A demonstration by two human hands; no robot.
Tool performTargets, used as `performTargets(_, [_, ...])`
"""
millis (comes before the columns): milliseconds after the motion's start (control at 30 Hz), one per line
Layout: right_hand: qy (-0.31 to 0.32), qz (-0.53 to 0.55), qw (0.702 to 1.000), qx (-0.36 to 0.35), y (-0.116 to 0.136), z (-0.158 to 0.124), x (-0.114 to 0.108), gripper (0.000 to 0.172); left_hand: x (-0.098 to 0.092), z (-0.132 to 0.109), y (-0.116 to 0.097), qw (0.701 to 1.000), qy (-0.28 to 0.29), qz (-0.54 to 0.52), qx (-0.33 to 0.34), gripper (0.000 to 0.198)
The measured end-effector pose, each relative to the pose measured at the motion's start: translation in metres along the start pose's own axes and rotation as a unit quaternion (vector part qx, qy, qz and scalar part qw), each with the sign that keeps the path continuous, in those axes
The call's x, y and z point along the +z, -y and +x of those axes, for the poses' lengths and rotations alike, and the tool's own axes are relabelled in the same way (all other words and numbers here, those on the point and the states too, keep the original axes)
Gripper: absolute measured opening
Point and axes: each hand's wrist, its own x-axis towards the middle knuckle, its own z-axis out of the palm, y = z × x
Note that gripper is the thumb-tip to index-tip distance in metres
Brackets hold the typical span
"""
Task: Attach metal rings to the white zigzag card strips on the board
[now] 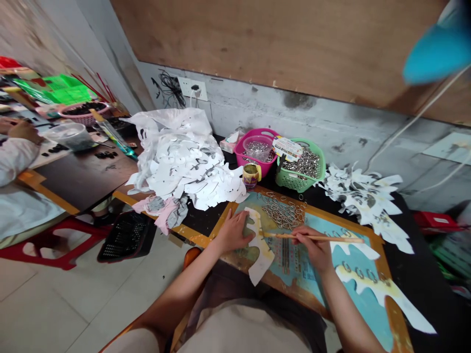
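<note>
"What's the left hand [233,231] doing?"

"Spread flat, pressing a white paper cutout [259,255] onto the painted board [384,289]. The right hand [312,249] pinches a thin wooden stick [316,238], its tip at the paper."

"Anything risky?"

"If the stick slips, the paper could tear or shift. A careless wrist could scatter the loose metal rings [283,214] just beyond, and a knock could tip the small mug [250,175] behind them."

Plywood sheeting [257,39] above stained concrete wall [294,115]; wall socket [192,88] with tangled cable [171,88]. Pale tile floor [47,314]; red stool [64,259] beside dark table [84,171].
</note>
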Motion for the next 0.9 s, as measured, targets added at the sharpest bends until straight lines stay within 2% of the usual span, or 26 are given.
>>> performTargets(100, [0.001,0.019,1.000,-0.004,0.000,0.001,-0.002,0.012,-0.005,-0.004,0.003,1.000,0.030,-0.006,-0.003,0.083])
performTargets(233, [-0.067,0.066,0.995,-0.018,0.001,0.006,0.000,0.013,-0.005,-0.004,0.002,0.999,0.030,-0.004,-0.010,0.084])
performTargets(367, [0.006,0.081,0.996,0.026,0.000,0.012,0.001,0.012,-0.005,-0.003,0.002,0.999,0.030,-0.011,-0.012,0.086])
performTargets(500, [-0.007,0.117,0.992,0.046,-0.003,0.009,-0.002,0.013,-0.006,-0.004,0.001,1.000,0.026,-0.011,-0.009,0.085])
performTargets(633, [0.049,0.123,0.989,0.067,-0.006,-0.007,-0.014,0.014,-0.003,-0.004,0.004,0.999,0.037,-0.017,-0.025,0.086])
performTargets(700, [-0.001,0.154,0.987,0.036,-0.005,-0.020,-0.029,0.023,0.000,-0.004,0.007,0.999,0.034,-0.018,-0.018,0.090])
performTargets(767, [-0.089,0.178,0.980,0.003,-0.001,-0.034,-0.052,0.039,0.000,-0.005,0.010,1.000,0.004,-0.009,0.002,0.089])
performTargets(833, [-0.181,0.193,0.964,-0.011,0.006,-0.050,-0.080,0.050,-0.003,-0.009,0.009,0.999,-0.044,-0.002,0.021,0.078])
performTargets(900, [-0.275,0.212,0.938,-0.024,0.016,-0.069,-0.109,0.049,-0.009,-0.017,0.001,0.997,-0.076,-0.008,0.031,0.059])
